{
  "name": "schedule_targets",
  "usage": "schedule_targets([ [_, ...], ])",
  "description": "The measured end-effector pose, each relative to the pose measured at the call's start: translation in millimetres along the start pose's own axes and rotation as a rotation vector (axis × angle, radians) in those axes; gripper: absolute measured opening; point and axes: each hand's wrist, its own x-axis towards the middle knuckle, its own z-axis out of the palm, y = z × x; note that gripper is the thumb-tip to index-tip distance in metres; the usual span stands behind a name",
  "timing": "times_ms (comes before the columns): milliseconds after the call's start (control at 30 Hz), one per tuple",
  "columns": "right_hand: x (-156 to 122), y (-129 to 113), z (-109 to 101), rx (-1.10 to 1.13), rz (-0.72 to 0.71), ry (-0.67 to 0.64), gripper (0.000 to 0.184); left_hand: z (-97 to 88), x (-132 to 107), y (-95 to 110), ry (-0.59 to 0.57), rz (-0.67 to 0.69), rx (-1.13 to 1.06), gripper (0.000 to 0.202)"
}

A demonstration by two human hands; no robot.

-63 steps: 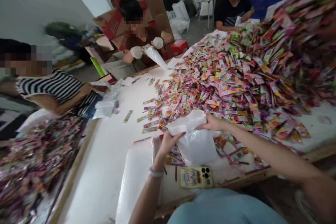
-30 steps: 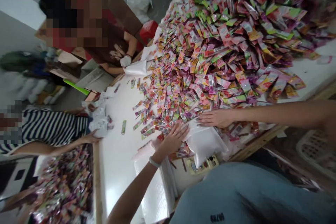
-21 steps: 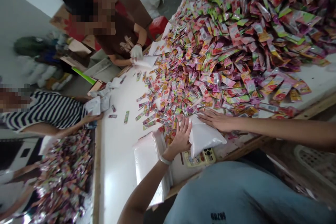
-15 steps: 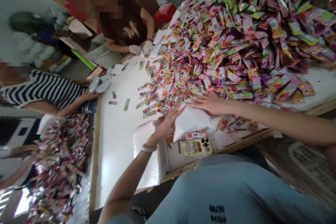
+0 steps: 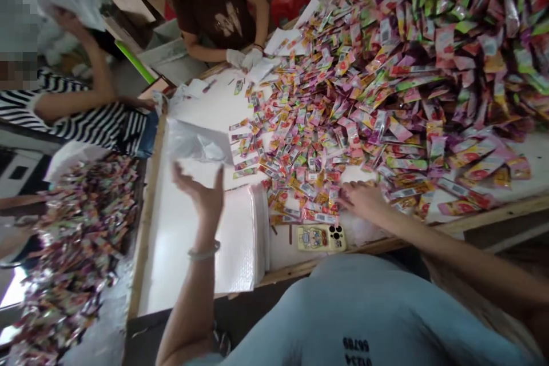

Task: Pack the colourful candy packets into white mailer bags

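Observation:
My left hand (image 5: pixel 199 191) is raised over the left part of the table, its fingers spread and nothing in them. Just beyond its fingertips is a whitish, partly see-through bag (image 5: pixel 195 143), smeared by motion; whether it touches the table I cannot tell. Below and right of that hand lies a stack of white bubble mailers (image 5: pixel 238 240). My right hand (image 5: pixel 364 200) is low over the near edge of the spread of small printed sachets (image 5: pixel 309 137), fingers apart and slightly bent, fingertips at a few sachets. No sachet shows in its grasp.
A phone in a yellow case (image 5: pixel 319 238) lies by the table's wooden edge (image 5: pixel 291 274). A tall sachet heap (image 5: pixel 463 51) fills the far right. Across the table a co-worker's gloved hands (image 5: pixel 244 60) hold a white packet. Left, a person in stripes (image 5: pixel 86 108) stands beside another sachet pile (image 5: pixel 81 251).
The white pouch has left both my hands. My left hand has swung left and opened; my right has drawn back a little to the near sachets. The striped person has raised an arm.

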Motion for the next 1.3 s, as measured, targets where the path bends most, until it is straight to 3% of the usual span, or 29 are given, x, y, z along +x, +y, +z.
schedule_targets([
  [67,-13,10,16,-0.062,-0.025,0.021,0.031,37.3,-46,23,-0.234,0.158,-0.092,0.039],
  [167,-19,26,27,-0.050,-0.074,0.077,0.043,101.1,-106,59,-0.635,0.319,-0.124,0.042],
  [267,-23,38,33,0.009,-0.110,0.055,0.053,133.1,-123,70,-0.815,0.263,-0.062,0.030],
  [400,-35,57,36,0.034,-0.097,0.024,0.030,123.3,-113,60,-0.761,0.117,-0.200,0.007],
  [533,-45,72,22,0.050,-0.033,0.070,0.017,109.5,-117,55,-0.477,-0.448,-0.767,0.020],
  [600,-44,63,14,0.117,-0.085,0.118,0.018,111.3,-122,55,-0.374,-0.622,-0.895,0.023],
  [700,-34,31,14,0.159,-0.303,0.063,0.014,117.7,-127,56,-0.332,-0.764,-0.986,0.029],
  [800,-23,6,31,0.089,-0.501,-0.043,0.024,118.2,-134,58,-0.325,-0.880,-1.064,0.033],
  [967,-32,23,55,-0.025,-0.546,0.021,0.036,111.8,-151,60,-0.371,-1.157,-1.277,0.033],
  [1067,-41,40,55,0.035,-0.493,0.086,0.036,117.7,-153,67,-0.432,-1.180,-1.379,0.039],
  [1233,-37,51,46,0.475,0.009,0.269,0.034,135.0,-139,78,-0.560,-1.041,-1.428,0.053],
  [1300,-34,53,40,0.614,0.128,0.277,0.033,141.3,-135,76,-0.588,-0.957,-1.392,0.052],
])
